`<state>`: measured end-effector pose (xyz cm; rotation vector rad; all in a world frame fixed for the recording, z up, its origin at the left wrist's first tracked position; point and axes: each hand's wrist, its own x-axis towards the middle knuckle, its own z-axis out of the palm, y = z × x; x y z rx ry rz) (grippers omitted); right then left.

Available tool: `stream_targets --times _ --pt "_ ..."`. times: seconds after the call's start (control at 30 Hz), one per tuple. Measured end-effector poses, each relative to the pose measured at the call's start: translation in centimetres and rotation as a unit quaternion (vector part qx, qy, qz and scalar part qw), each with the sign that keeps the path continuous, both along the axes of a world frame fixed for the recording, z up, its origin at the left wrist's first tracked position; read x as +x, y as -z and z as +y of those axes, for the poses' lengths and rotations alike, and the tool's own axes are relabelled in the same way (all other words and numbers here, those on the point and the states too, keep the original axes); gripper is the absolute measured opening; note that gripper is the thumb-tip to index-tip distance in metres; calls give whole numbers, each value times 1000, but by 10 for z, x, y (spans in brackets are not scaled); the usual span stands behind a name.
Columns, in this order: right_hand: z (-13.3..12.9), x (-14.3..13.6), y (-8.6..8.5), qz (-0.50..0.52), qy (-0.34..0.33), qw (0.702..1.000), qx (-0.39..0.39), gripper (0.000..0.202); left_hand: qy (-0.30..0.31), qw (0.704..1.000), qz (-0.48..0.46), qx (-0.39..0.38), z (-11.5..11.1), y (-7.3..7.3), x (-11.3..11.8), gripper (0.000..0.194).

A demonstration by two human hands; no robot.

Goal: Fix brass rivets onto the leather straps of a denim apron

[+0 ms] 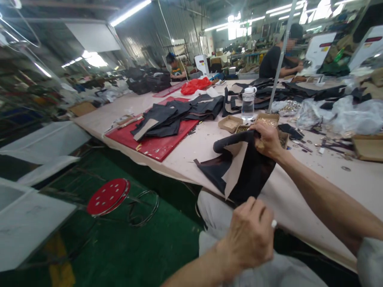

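Note:
A black fabric piece with a beige patch hangs folded over the table's front edge, above my lap. My right hand is closed on its upper right corner, beside small cardboard boxes of metal bits. Lower down, my left hand is a fist at the fabric's bottom edge, apparently pinching it; the fingertips are hidden behind the knuckles. Something small and white shows at that hand's right side. More black fabric pieces lie stacked on a red board to the left.
A water bottle stands behind the boxes, near a slanted metal pole. Plastic bags and loose scraps cover the table's right side. A red stool stands on the green floor. Two people sit across the table near white machines.

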<state>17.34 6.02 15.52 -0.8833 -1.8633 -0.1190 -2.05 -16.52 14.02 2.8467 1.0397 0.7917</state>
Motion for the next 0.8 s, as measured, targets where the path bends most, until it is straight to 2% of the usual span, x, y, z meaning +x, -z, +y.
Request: stream_targets --times 0.07,0.13,0.23,0.27,0.33,0.37,0.4,0.43,0.47,0.5,0.53,0.57,0.6,0.67,0.73,0.8 --pt "6 -13 3 -22 -9 1000 -7 26 38 991 122 27 32 -3 29 14" --pt "11 -21 -4 -42 -11 999 -15 26 58 976 197 71 76 -1 50 17" --pt "2 -18 -21 -85 -16 996 -32 25 64 955 285 45 135 13 62 20" --pt "-7 -12 -22 -87 4 996 -38 25 62 951 302 26 149 17 61 22" --pt "-34 6 -13 -36 109 991 -62 26 53 946 321 -3 168 23 53 24" --pt "-50 16 0 21 191 977 -86 25 48 945 324 -11 172 24 48 23" --pt "-67 26 18 82 276 949 -131 23 40 944 327 -16 175 24 42 21" --pt "-81 34 40 118 332 914 -201 23 30 943 330 -19 176 23 38 19" --pt "-93 39 65 138 356 878 -288 26 20 942 334 -23 175 21 34 16" --pt "-101 41 91 148 345 844 -383 32 10 940 340 -27 174 19 32 15" --pt "-106 39 116 150 314 817 -460 36 0 937 347 -32 173 16 31 16" --pt "-107 34 137 149 283 802 -505 41 -11 935 353 -37 172 13 31 17" --pt "-105 26 155 145 265 799 -520 46 -20 932 359 -43 171 10 32 18" --pt "-95 6 177 121 272 814 -498 53 -36 928 367 -57 170 4 36 19" --pt "-84 -8 183 83 304 832 -457 55 -51 923 375 -75 169 -2 38 20" --pt "-76 -11 181 48 311 848 -427 54 -64 918 380 -96 169 -9 35 22"
